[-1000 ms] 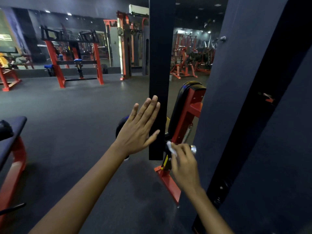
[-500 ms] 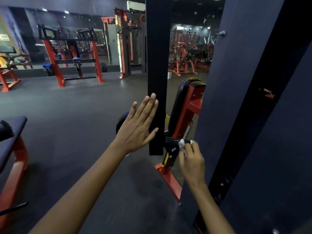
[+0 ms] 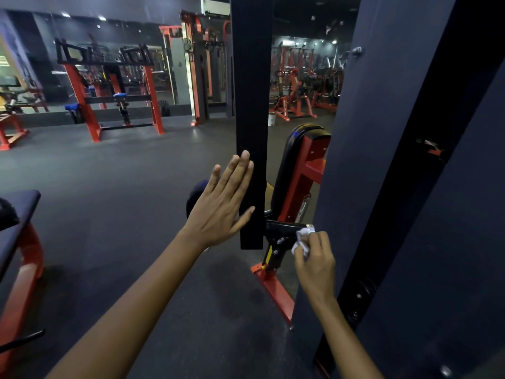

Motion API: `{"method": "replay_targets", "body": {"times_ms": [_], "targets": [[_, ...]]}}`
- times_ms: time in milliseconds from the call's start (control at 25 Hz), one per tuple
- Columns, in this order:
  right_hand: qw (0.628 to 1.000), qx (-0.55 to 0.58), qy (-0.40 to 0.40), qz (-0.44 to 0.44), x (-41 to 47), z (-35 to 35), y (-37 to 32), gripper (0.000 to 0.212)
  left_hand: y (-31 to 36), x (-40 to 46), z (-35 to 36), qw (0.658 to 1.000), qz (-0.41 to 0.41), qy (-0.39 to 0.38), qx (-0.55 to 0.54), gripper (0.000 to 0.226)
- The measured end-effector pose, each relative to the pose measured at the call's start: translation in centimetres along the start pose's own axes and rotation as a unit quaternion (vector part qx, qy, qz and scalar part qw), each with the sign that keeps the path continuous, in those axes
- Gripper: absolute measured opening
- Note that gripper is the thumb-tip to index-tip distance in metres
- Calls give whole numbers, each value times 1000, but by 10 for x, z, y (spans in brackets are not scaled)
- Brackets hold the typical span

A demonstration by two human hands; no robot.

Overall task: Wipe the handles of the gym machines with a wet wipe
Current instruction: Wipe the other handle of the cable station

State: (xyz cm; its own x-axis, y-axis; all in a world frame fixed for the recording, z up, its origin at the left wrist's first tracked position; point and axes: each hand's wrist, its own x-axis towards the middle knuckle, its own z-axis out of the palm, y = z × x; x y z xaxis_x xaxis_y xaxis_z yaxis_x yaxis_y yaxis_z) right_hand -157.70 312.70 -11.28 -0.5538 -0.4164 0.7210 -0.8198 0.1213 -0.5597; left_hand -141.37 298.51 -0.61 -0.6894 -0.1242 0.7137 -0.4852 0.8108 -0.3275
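A: What are the two hands doing?

B: The right hand (image 3: 314, 263) is reached forward and low, back of the hand toward the camera, fingers curled round a crumpled white wet wipe (image 3: 300, 242). It holds the wipe against the near end of a short black handle (image 3: 284, 228), just by the handle's silver end cap.

A: And the other?

B: The left hand (image 3: 221, 209) grasps nothing. Its arm stretches up from the lower left, fingers straight and together, thumb spread out to the side. The palm lies flat against the side of a hanging black bar (image 3: 251, 132), near the bar's lower end.

A: Where does the handle sit?

B: It sticks out sideways from a red machine frame (image 3: 303, 184) that carries a black back pad (image 3: 287, 165). A coil spring (image 3: 303, 207) stands just above the handle. The frame's red foot (image 3: 276, 291) rests on the dark rubber floor (image 3: 109, 214).

A: Counts?

B: Two hands, one wipe, one handle in reach, one spring. To the right, two dark slanted panels (image 3: 369, 132) fill the view, close to the right forearm. At the far left, one padded bench (image 3: 19, 212) on a red frame. Across the floor stands one red rack (image 3: 90, 105) before a mirrored wall, with more red machines further back on the right; I cannot count those.
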Motion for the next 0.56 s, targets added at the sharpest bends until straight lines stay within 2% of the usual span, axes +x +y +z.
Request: {"method": "replay_targets", "body": {"times_ms": [320,400,480,520,560], "targets": [[994,81,-64,-31,-8,35,-42,9,-4,-1,-4,1000,5,-13,7,81],[991,129,-27,37,-10,28,-37,10,-4,-2,-3,1000,6,-10,12,80],[974,177,9,142,-15,16,-30,13,-3,-1,-3,1000,6,-5,14,80],[956,202,20,214,-18,10,-27,15,-3,-1,-2,1000,4,-2,10,81],[921,246,27,300,-19,7,-24,17,-3,-2,0,1000,2,2,4,81]]}}
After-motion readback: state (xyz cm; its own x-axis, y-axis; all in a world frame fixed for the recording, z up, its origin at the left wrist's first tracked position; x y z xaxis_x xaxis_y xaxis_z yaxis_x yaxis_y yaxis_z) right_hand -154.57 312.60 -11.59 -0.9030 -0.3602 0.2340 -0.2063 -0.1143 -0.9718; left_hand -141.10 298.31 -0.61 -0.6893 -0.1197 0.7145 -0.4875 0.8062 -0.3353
